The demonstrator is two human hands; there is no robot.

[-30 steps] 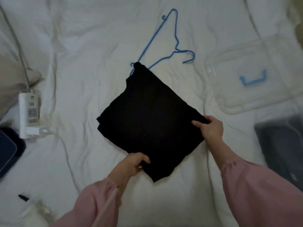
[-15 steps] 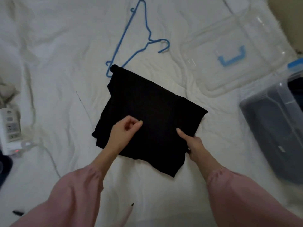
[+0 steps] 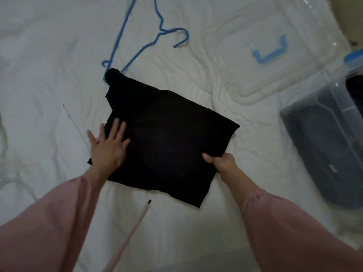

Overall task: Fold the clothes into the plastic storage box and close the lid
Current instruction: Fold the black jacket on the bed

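Note:
A black garment [image 3: 167,138], folded into a rough square, lies on the white bedding in the middle of the view. My left hand [image 3: 109,146] rests flat on its left edge with fingers spread. My right hand [image 3: 221,160] grips the garment's right edge, thumb on top and fingers tucked under. The clear plastic storage box [image 3: 334,150] stands at the right edge with dark clothes inside. Its clear lid [image 3: 294,61] with a blue handle lies flat on the bed behind the garment, to the right.
A blue wire hanger [image 3: 137,36] lies on the white bedding [image 3: 49,65] behind the garment, its lower corner touching the cloth. A pink drawstring [image 3: 133,226] hangs down between my sleeves. A thin dark line marks the sheet at the left.
My left hand has opened and moved left to the garment's left edge. My right hand has shifted right to the right edge and gripped it. The view has moved closer.

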